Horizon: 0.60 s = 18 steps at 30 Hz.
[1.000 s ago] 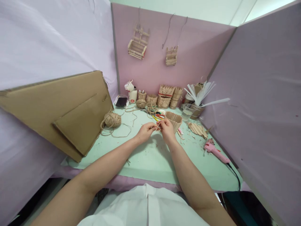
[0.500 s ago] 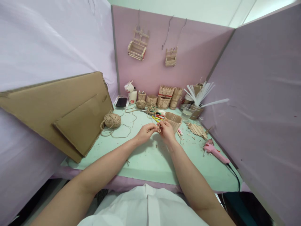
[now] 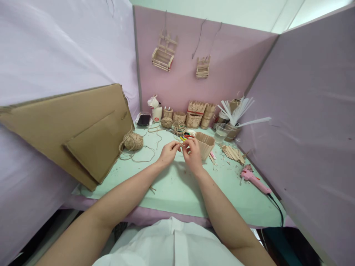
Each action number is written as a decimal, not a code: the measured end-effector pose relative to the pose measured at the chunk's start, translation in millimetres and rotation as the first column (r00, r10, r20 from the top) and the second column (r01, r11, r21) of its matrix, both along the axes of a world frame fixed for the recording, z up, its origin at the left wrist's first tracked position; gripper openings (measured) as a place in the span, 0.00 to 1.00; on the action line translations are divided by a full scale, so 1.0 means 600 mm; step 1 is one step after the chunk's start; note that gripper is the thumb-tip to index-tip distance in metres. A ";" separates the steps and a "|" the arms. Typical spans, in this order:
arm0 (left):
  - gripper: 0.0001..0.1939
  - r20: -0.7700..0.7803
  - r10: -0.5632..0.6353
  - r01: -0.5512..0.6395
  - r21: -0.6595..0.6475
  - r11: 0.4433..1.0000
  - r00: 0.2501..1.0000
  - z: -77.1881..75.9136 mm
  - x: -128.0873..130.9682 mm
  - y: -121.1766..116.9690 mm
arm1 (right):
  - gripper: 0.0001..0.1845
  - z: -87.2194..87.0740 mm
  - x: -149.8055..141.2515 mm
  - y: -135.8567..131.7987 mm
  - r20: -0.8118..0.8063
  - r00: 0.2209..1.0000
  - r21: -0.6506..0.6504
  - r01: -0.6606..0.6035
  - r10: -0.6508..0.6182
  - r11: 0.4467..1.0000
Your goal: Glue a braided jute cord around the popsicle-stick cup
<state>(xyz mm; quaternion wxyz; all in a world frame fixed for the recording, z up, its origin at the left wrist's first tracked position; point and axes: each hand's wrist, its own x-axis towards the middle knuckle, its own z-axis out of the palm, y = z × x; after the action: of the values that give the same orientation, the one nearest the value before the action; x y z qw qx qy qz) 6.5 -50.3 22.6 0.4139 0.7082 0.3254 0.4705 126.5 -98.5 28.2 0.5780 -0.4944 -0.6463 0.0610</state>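
Observation:
Over the middle of the green table, my left hand (image 3: 168, 153) and my right hand (image 3: 192, 154) almost meet at the fingertips. Both pinch a short piece of twine (image 3: 181, 145), mostly hidden by the fingers. Right behind my right hand stands a wooden-stick basket (image 3: 205, 145), upright, its side partly covered by the hand. Yellow- and red-handled pliers (image 3: 183, 138) lie just beyond my fingertips. Further left rests a big ball of twine (image 3: 133, 141) with loose strands.
On the right lie a pink glue gun (image 3: 255, 180) with a cord, wooden sticks (image 3: 233, 153) and a clear cup (image 3: 220, 133). Finished baskets (image 3: 194, 121) line the back. A large cardboard panel (image 3: 91, 129) leans at the left. Small wooden racks (image 3: 163, 59) hang on the back wall.
My right hand has shifted slightly left and turned, uncovering more of the basket. My left hand has moved a little up; the small loop of twine between the fingers now shows less.

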 end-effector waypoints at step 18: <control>0.10 -0.179 -0.012 0.030 0.103 0.994 0.984 0.003 -0.005 -0.005 | 0.07 -0.001 0.007 0.014 -0.262 0.965 -0.205 -0.052 -0.004 0.977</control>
<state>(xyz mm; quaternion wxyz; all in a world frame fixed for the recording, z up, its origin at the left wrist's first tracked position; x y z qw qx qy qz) 3.5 -53.2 24.1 0.3502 0.7716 0.3284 0.4174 130.9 -90.3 27.7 0.6016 -0.5326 -0.5606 0.2006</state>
